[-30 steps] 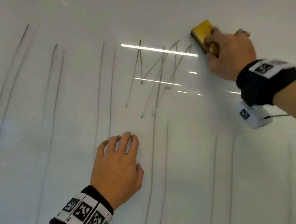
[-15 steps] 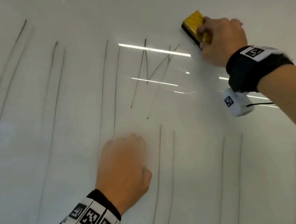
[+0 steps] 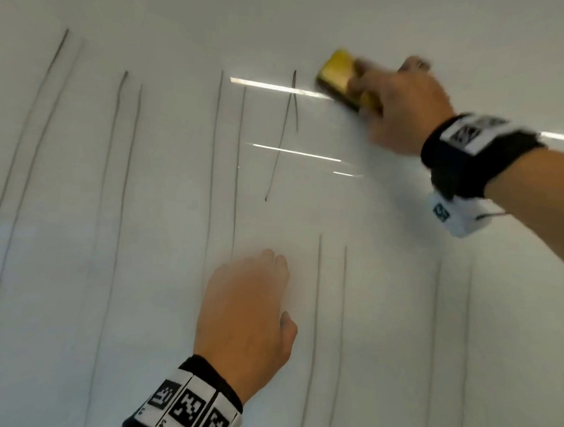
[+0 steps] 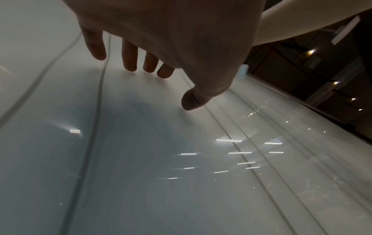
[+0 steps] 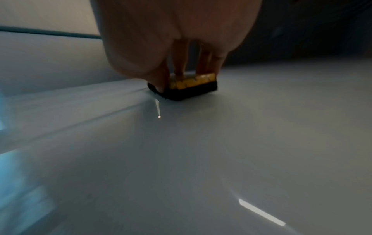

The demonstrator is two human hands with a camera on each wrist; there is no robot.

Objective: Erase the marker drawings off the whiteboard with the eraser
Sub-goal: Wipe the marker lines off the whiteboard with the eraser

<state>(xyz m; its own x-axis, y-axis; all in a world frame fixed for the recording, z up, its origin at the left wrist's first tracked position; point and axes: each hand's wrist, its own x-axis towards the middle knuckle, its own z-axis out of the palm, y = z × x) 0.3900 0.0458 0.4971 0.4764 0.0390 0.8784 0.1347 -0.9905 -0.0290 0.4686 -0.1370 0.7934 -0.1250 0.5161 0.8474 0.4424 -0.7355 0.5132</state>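
A yellow eraser with a black felt underside lies flat against the whiteboard, and my right hand grips it. Just left of it, a thin zigzag marker stroke runs down the board. Several long vertical marker lines cross the rest of the surface. My left hand rests low on the board with straight fingers and holds nothing; its fingertips touch the surface.
Ceiling lights reflect as bright bars on the glossy board. In the left wrist view the board's edge shows, with a dark room beyond it.
The right hand has swept the eraser leftward over the scribble, and most of its zigzag strokes are gone. The left hand has stayed on the board.
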